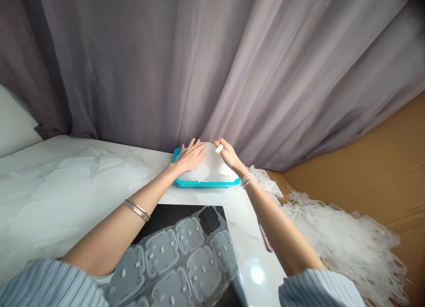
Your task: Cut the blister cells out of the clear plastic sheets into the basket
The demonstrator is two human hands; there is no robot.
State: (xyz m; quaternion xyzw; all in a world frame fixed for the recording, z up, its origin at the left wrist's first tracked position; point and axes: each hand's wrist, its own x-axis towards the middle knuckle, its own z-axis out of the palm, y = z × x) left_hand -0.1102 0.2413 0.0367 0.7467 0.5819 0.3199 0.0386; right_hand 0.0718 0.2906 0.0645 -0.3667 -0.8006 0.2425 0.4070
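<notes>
A blue plastic basket (pixel 207 184) stands at the back of the table, heaped with translucent white soft pieces (pixel 214 165). My left hand (pixel 191 157) lies over the left side of the heap, palm down, its fingers spread out. Over the right side of the heap, my right hand (pixel 227 154) is closed with its fingers curled. A small white rectangular piece (pixel 219 148) shows at its thumb; whether it is pinched or stuck on, I cannot tell. Near me on a black board (pixel 166 215) lies a translucent moulded sheet (pixel 162 254) with several rounded panels and one cut-out opening.
Translucent white sheets (pixel 66 192) are piled across the left of the table. Stringy white offcuts (pixel 345 236) heap up at the right, beside a brown surface (pixel 372 165). A pink-handled object (pixel 265 238) lies partly under my right forearm. Grey curtains (pixel 206 68) hang behind.
</notes>
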